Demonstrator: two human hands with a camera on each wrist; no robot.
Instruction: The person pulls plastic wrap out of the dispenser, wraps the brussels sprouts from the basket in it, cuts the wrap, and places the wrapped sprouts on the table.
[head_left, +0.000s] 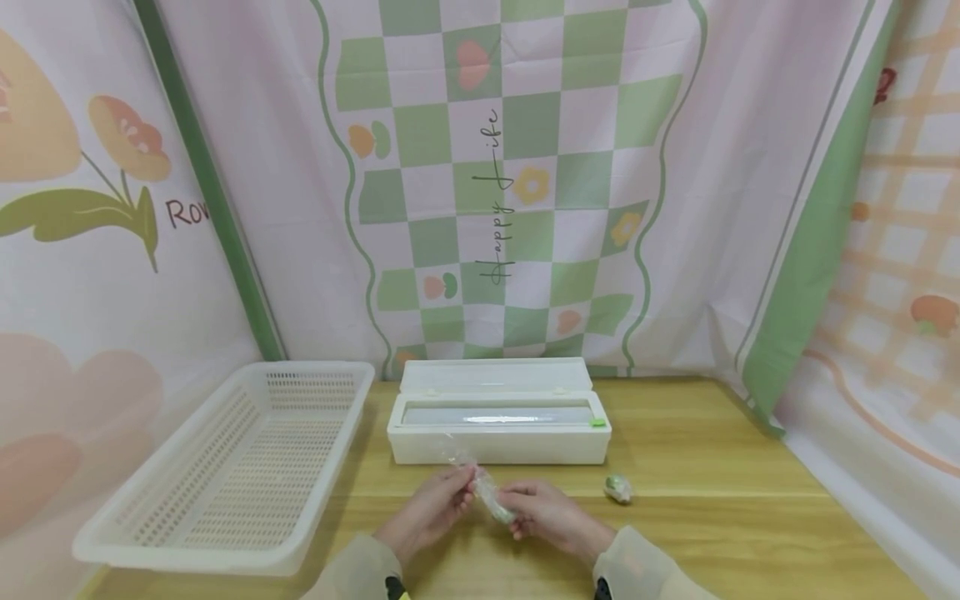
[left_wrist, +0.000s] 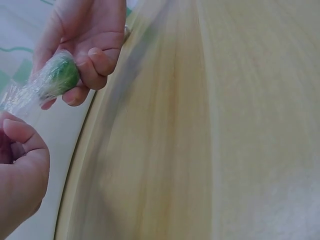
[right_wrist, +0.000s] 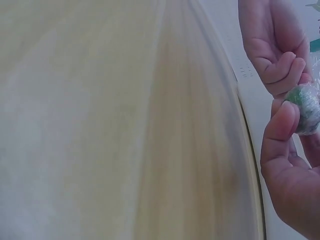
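A small rounded green item (left_wrist: 66, 75), perhaps a fruit or vegetable, is wrapped in clear cling film (head_left: 486, 492). My right hand (head_left: 549, 515) holds the wrapped end between thumb and fingers. With its thumb and fingers, my left hand (head_left: 433, 510) pinches the gathered film, and a loose tail of film sticks up beyond it. In the right wrist view, the green item (right_wrist: 304, 107) sits at the right thumb tip. Another small wrapped green-and-white piece (head_left: 618, 489) lies on the table to the right of my right hand.
Behind the hands stands a white cling film box (head_left: 498, 450), its lid (head_left: 495, 377) raised, with a film roll inside and a green slider (head_left: 597, 422) at its right. To the left is a white slatted basket (head_left: 300, 550). Patterned curtains (head_left: 525, 167) surround the wooden table (head_left: 720, 533).
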